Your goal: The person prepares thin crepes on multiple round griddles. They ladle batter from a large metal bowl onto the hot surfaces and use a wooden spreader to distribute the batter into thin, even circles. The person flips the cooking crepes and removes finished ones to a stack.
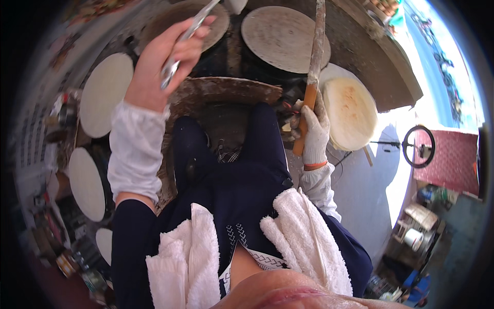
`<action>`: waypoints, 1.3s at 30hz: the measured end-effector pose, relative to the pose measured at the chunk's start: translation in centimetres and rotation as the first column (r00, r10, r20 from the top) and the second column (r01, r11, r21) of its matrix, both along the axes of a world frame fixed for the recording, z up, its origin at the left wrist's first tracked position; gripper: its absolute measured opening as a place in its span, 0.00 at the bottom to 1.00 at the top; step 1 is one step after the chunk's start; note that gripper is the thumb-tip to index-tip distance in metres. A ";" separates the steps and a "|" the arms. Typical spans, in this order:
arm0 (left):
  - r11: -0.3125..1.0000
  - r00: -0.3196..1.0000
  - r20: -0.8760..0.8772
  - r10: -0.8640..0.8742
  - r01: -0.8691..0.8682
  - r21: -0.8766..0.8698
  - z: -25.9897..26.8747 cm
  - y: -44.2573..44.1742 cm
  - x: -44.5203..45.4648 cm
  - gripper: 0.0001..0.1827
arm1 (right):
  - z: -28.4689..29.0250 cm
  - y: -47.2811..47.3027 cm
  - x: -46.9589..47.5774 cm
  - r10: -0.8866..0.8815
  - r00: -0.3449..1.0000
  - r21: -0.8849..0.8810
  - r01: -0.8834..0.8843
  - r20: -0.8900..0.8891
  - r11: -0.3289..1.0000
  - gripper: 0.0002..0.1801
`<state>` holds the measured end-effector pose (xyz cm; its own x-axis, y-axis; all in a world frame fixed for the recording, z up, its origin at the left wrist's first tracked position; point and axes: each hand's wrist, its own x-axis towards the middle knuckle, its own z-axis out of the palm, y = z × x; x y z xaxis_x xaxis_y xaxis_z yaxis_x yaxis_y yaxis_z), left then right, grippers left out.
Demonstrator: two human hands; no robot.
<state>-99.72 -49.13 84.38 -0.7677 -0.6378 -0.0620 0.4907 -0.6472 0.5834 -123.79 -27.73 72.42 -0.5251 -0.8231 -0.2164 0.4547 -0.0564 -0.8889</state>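
Observation:
My bare left hand is raised, its fingers closed around the handle of a shiny metal tool; its far end leaves the top of the picture. My right hand wears a white knitted glove. It grips the orange-brown lower end of a long flat wooden stick, whose upper part is pale and crusted. The stick crosses in front of a round griddle with a patchy pale coating. Another round griddle is partly behind my left hand. Beside my right hand lies a stack of thin round flatbreads, browned on top.
Several pale round sheets curve down the left, among them a large one and a smaller one. A curved, rusty-looking panel stands before my knees. At right are a ring light, a red quilted surface and a white container.

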 end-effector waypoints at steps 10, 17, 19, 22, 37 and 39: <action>0.876 0.791 0.596 0.137 0.184 -0.446 -14.8 -5.6 -24.4 0.19 | -2.1 -7.1 -5.2 -0.159 0.986 0.151 0.165 -0.053 0.975 0.29; 0.106 0.281 0.367 0.887 0.649 -0.753 -24.9 -10.7 -24.9 0.30 | -6.7 -10.0 -6.8 -0.321 0.945 0.167 0.328 -0.067 0.930 0.28; 0.069 0.287 0.334 0.898 0.657 -0.750 -23.9 -11.6 -24.7 0.31 | -7.1 -11.5 -6.4 -0.377 0.925 0.120 0.380 -0.042 0.917 0.29; -0.107 0.313 0.076 0.947 0.528 -0.842 -20.7 -13.3 -25.6 0.26 | -11.7 -13.6 -7.1 -0.228 0.974 0.273 0.219 -0.001 0.937 0.29; 0.991 0.775 0.631 0.036 0.054 -0.122 -17.4 -8.4 -15.0 0.17 | -18.0 -27.4 -17.5 -0.272 0.894 0.128 0.335 -0.355 0.934 0.09; 0.995 0.727 0.679 0.098 -0.088 -0.050 -19.0 -5.9 -9.5 0.18 | -10.6 -24.5 -13.5 0.000 0.939 0.353 0.129 -0.343 0.927 0.15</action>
